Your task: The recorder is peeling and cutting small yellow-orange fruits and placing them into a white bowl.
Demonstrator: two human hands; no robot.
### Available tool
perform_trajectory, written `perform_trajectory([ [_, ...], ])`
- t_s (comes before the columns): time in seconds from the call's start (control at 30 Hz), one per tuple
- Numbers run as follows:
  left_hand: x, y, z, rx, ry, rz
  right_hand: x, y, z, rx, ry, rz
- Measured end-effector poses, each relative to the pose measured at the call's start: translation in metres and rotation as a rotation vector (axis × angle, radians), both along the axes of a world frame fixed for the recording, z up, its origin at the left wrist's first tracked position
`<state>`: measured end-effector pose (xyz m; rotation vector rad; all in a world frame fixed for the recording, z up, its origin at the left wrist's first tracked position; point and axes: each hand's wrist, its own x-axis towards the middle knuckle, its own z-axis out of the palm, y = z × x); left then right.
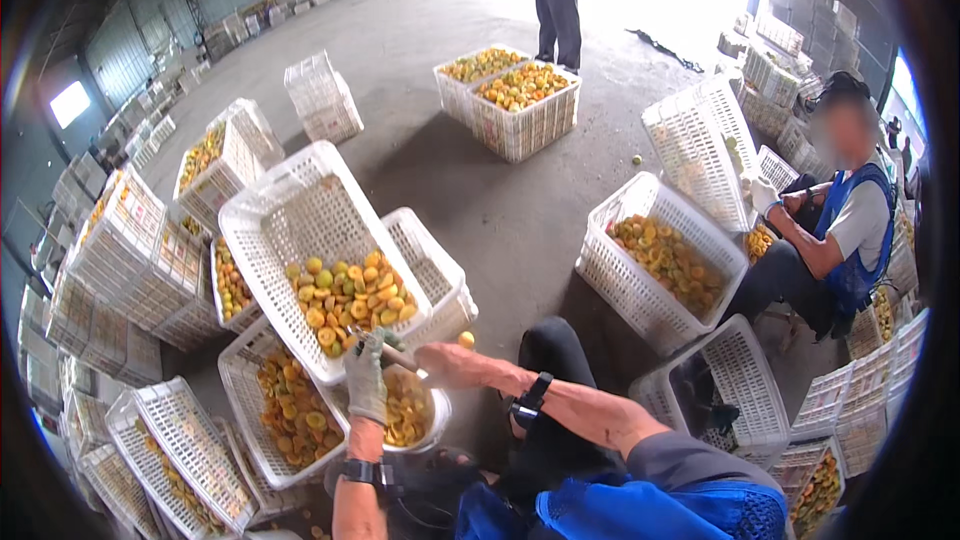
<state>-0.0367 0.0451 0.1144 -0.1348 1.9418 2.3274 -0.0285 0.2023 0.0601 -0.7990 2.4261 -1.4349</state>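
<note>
My left hand [367, 379], in a pale work glove, is at the near edge of a tilted white plastic crate [281, 217]. Its fingers are bent around something small that I cannot make out. Bare, my right hand [450, 365] grips the handle of a hand tool [399, 358], whose metal end reaches to the gloved fingers. Orange and green halved fruit [352, 296], apparently apricots or plums, lies in the crate's lower end. Below my hands stands a round white bucket [441, 420] with cut fruit [406, 406] inside.
Fruit-filled crates [281, 476] stand at the lower left, with stacks [142, 255] beyond. Another crate of fruit [645, 322] is at the right, near a seated co-worker [847, 232]. A person [556, 7] stands behind two full crates [517, 127]. One fruit [466, 339] lies beside the bucket.
</note>
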Motion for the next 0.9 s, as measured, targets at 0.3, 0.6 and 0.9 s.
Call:
perform_trajectory([
  [0.3,0.007,-0.005,-0.022,0.144,-0.032,0.089,0.043,-0.024,0.047,-0.159,0.366,-0.187],
  [0.6,0.038,-0.035,-0.072,0.233,-0.097,0.154,0.151,-0.097,0.148,-0.889,0.050,0.802],
  [0.9,0.057,-0.043,-0.113,0.246,-0.281,0.265,0.150,-0.106,0.144,-0.808,-0.064,0.933],
])
